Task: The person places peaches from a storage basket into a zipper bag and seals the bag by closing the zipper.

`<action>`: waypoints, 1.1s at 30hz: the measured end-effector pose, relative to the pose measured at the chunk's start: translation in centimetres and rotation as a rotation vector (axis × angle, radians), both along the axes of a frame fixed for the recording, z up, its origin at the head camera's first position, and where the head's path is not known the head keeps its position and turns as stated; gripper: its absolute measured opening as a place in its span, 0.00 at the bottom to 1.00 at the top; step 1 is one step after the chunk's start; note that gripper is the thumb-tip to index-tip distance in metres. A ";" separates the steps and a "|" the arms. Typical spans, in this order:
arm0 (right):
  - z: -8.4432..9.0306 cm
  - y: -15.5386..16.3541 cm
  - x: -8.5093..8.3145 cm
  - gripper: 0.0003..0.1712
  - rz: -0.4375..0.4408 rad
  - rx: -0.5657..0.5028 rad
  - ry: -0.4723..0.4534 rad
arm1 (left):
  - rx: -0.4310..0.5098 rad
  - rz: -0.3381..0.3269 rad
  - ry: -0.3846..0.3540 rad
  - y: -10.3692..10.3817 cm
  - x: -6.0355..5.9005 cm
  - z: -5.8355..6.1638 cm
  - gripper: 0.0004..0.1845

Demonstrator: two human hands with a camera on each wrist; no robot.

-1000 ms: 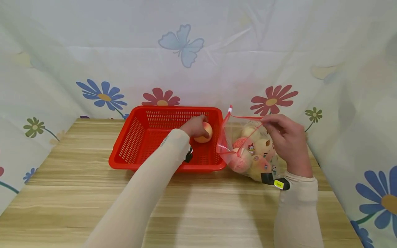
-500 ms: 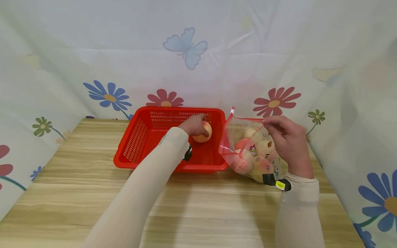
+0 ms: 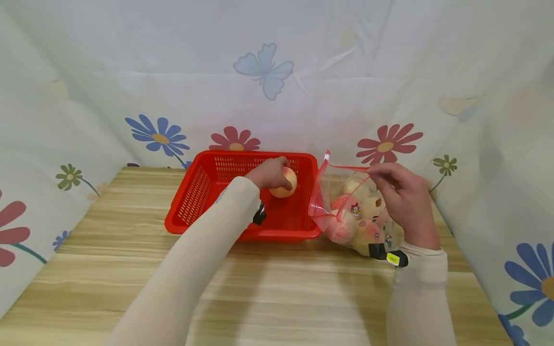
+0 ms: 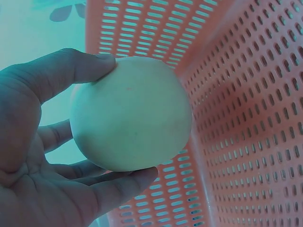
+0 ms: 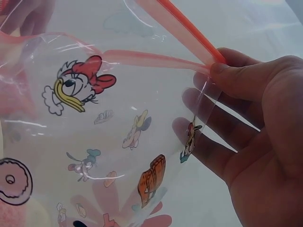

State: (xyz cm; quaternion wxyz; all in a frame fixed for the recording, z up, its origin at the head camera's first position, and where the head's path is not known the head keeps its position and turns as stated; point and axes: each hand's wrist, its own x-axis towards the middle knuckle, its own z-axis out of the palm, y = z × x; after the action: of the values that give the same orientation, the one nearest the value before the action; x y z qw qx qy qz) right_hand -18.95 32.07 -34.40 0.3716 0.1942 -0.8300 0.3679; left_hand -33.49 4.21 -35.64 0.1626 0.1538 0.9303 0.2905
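Head high; wrist views close-up

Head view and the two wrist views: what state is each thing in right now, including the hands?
Left hand: grips a peach, inside the basket.
Peach: whole, held in the fingers; whether it rests on the basket floor cannot be told.
Red basket: upright on the table, holding only that peach.
Right hand: pinches the bag's rim.
Clear bag: open at the mouth, with several peaches inside.
Table: bears basket and bag.
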 end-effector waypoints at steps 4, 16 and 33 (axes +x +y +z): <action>-0.1 0.0 0.0 0.12 -0.016 0.011 -0.002 | 0.013 -0.010 0.012 -0.2 0.4 0.4 0.39; -0.2 -0.1 0.0 0.12 -0.017 0.021 -0.009 | 0.001 -0.068 0.093 -1.1 2.0 1.4 0.45; -0.2 -0.3 -0.1 0.13 -0.005 0.027 0.007 | 0.042 -0.125 0.185 -1.8 5.4 3.1 0.39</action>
State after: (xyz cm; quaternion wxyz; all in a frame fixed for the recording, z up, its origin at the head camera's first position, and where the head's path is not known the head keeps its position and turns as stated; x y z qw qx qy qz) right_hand -19.01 31.82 -34.59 0.3728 0.1986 -0.8340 0.3551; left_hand -28.09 2.41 -32.55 0.0905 0.2413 0.9237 0.2836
